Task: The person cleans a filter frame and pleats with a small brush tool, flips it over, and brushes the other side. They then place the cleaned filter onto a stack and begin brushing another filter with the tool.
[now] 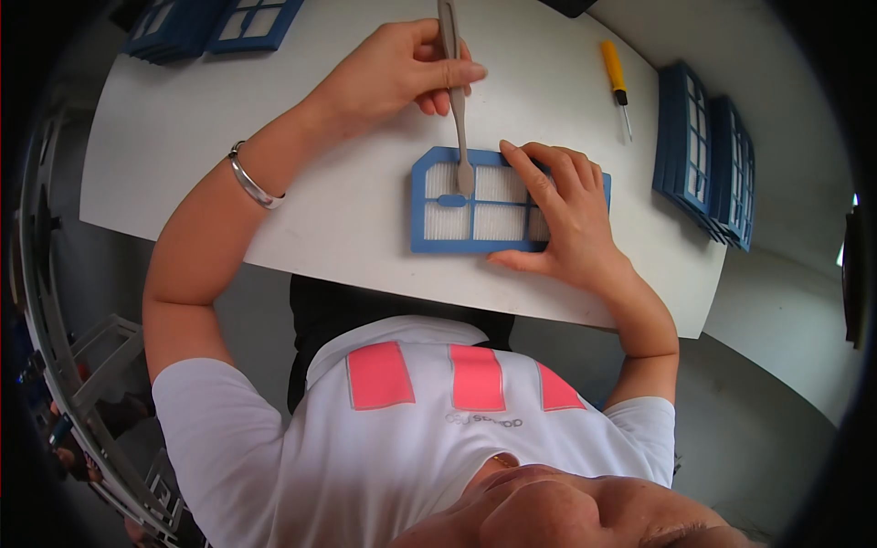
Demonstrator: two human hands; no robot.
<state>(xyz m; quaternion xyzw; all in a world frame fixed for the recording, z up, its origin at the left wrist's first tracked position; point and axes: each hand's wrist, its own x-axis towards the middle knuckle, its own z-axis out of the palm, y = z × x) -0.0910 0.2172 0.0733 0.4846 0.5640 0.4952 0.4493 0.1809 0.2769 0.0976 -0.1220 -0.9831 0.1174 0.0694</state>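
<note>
A blue-framed filter panel (472, 245) with white pleated material lies on the white table. My right hand (571, 215) spans its right part, the thumb at the near edge and the fingers over the far side. A slim grey tool (459, 119) is pinched in my left hand (406, 73), above and left of the panel. The tool's flat, rounded end is over the upper left part of the panel, just above a small blue oval tab (451, 201). Whether that end touches the white material, I cannot tell.
On the white table (183, 155), a yellow-handled screwdriver (614, 68) lies at the back right. Stacks of similar blue-framed panels stand at the right edge (685, 142) and back left (256, 23). A grey rack (105, 352) stands left of the table.
</note>
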